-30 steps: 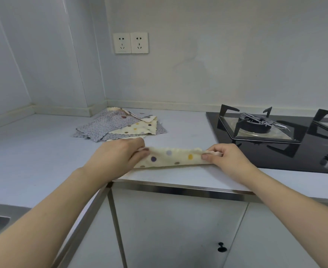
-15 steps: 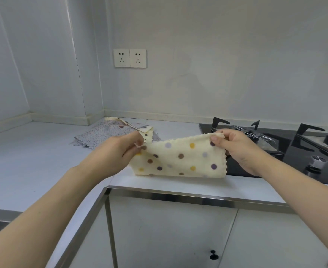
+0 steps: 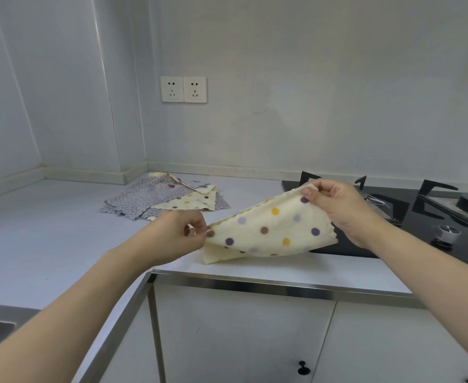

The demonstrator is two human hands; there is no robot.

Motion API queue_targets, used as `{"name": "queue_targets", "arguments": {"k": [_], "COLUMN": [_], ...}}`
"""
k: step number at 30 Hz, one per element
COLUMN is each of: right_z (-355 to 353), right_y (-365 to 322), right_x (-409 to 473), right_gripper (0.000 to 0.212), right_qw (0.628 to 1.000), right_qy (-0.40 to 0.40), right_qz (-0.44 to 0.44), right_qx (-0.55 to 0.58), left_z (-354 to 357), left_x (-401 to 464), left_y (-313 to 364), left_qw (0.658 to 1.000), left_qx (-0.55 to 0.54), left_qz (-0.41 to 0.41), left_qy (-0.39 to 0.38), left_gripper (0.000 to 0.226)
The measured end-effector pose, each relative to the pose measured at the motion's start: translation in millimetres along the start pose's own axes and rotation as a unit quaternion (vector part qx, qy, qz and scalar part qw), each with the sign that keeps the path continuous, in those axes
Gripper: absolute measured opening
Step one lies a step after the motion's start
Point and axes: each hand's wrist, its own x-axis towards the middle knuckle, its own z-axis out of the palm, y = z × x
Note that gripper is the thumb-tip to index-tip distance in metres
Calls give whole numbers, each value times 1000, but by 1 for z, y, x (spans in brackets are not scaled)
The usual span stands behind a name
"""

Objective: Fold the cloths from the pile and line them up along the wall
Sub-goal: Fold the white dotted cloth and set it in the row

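just then the cream polka-dot cloth hung in the air above the front edge of the white countertop, stretched between both hands and already doubled, with a lower layer showing beneath its left corner. the left hand pinched the near-left corner between thumb and fingertips, low, close over the counter. the right hand pinched the far-right corner, thumb on the near side, and sat higher and farther back, in front of the black gas hob. so the held edge ran on a slant, rising from lower left to upper right, and the cloth's body hung down and toward the person from that line; its bottom fold seemed to touch or nearly touch the counter, though which of the two was hard to tell.

that slant looked like the relation the next fold depended on: the long axis lay left to right between the two grips, so bringing one corner across to the other would halve it along that axis. the left hand was the nearer one to the pile of cloths, which lay flat behind it, close to the wall and its skirting. no folded cloth could be seen along the wall, so most of the job probably remained.
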Motion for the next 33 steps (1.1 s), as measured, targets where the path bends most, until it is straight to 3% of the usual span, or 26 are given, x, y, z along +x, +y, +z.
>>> {"name": "queue_targets", "arguments": {"k": [5,11,14,17,19,22,25,33], "right_z": [-1,-1,7,13,15,15,18,22], "right_y": [-2,-7,-3,-2,-2,-1,-2,-13], "right_x": [3,3,5,5,5,7,8,6], "right_gripper": [15,19,14,13,15,17,17,12], "right_qw": [1000,1000,999,996,992,986,985,984], "right_qy": [6,-3,22,71,115,156,160,158], "right_qz": [19,-4,-16,-19,-19,-22,-26,-48], "right_qx": [-15,-21,-40,-42,-42,-51,-49,-66], "left_z": [1,0,-6,-15,-15,-9,-4,27], "left_x": [-2,1,2,-2,-2,-1,0,-6], "left_y": [9,7,11,23,28,27,26,34], "left_qw": [995,993,992,995,996,996,996,993], "left_qx": [-71,-12,38,-66,-41,46,25,-6], "left_qz": [-39,-97,-87,-70,-59,-66,-69,23], "left_qy": [-51,66,84,-19,-60,-41,-59,-112], "left_gripper": [16,28,25,21,20,21,19,14]}}
